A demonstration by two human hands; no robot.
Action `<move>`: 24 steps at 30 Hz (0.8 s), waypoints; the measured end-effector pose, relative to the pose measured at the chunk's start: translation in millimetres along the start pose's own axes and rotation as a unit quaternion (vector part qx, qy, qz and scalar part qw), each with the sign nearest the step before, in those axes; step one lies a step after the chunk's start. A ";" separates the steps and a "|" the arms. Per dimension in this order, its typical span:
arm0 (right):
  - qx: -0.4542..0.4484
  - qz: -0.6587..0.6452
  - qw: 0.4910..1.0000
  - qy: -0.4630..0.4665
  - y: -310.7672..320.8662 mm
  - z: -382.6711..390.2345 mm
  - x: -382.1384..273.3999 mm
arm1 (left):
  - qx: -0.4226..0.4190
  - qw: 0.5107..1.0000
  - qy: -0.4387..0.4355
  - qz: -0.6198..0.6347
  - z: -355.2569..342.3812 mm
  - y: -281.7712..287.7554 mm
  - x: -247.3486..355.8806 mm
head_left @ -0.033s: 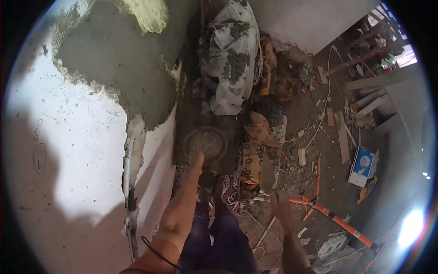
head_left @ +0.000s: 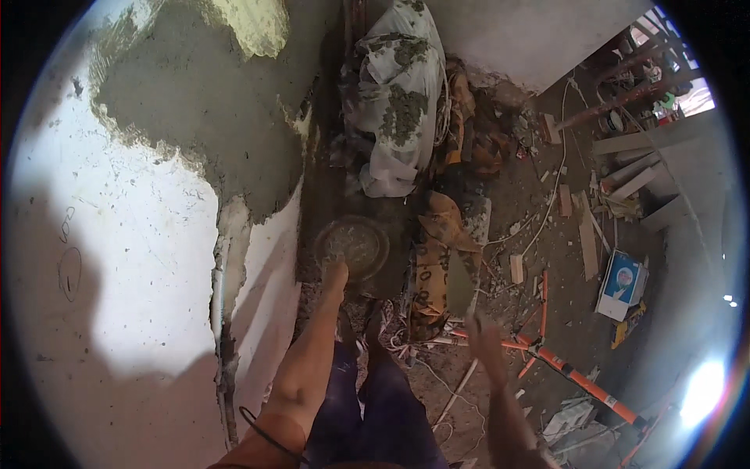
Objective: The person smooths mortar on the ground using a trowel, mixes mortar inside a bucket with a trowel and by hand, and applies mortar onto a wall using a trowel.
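Note:
My left arm reaches forward, and my left hand (head_left: 336,275) is at the near rim of a round, shallow pan (head_left: 355,242). The thumb side shows and the fingers are dim, but the hand looks closed on the rim. Pale, wet-looking residue coats the pan's inside. On the other side, my right hand (head_left: 486,344) is blurred and wrapped around what looks like a trowel. Its flat grey-green blade (head_left: 462,283) points away from me, in front of a brown printed sack (head_left: 432,273).
Left stands a white wall (head_left: 148,258) with a grey plaster patch (head_left: 211,102). Ahead lies a mortar-smeared white plastic sheet (head_left: 398,102) over a heap. Rubble, cords, wood pieces (head_left: 587,234), orange poles (head_left: 586,379) and a blue-white box (head_left: 623,283) lie to the right.
My right hand has shifted slightly to the right, and the blade has moved slightly with it. My left hand and the pan have barely moved.

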State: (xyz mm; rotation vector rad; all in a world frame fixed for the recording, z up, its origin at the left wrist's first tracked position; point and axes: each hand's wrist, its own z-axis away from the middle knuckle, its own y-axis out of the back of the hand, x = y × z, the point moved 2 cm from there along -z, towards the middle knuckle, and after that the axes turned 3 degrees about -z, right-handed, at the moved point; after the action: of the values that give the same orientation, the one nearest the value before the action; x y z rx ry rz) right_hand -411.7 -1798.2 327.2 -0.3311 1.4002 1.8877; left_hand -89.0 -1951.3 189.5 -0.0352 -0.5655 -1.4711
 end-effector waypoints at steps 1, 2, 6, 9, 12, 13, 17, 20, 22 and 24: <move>0.006 0.003 1.000 0.025 7.7 -27.6 -13.9 | 0.004 1.000 0.001 -0.002 8.3 11.1 -3.2; 0.027 0.060 0.993 0.098 16.7 -58.0 -3.6 | -0.006 0.992 -0.088 -0.090 19.5 9.5 -4.4; 0.007 0.077 0.991 0.112 52.5 -167.2 -80.3 | -0.031 0.856 -0.345 -0.384 59.7 24.8 -40.5; -0.002 0.154 0.973 0.174 57.3 -233.2 -87.8 | -0.114 0.850 -0.353 -0.374 81.2 3.5 -58.1; -0.012 0.120 0.980 0.161 35.4 -275.4 -125.4 | -0.139 0.902 -0.289 -0.288 63.9 9.0 -69.9; -0.041 0.129 0.981 0.135 28.9 -282.0 -143.5 | -0.106 0.865 -0.341 -0.351 50.8 12.2 -74.5; -0.041 0.165 0.981 0.097 32.5 -300.9 -137.6 | -0.223 0.893 -0.209 -0.329 49.1 -16.9 -24.1; -0.069 0.182 0.979 0.064 31.9 -302.0 -156.4 | -0.175 0.927 -0.206 -0.259 35.7 -18.9 -21.3; -0.036 0.187 0.979 0.069 26.9 -313.4 -155.1 | -0.150 0.891 -0.301 -0.305 19.4 -20.4 -32.7; -0.007 0.174 0.981 0.083 14.7 -328.9 -164.4 | -0.128 0.883 -0.313 -0.325 -16.9 -5.4 -55.7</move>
State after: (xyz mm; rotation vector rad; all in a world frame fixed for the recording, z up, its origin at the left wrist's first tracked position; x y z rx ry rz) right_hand -381.2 -2164.8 315.3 -0.2693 1.6406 2.1939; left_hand -88.2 -1906.5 152.0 -0.6002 -0.9577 -2.2041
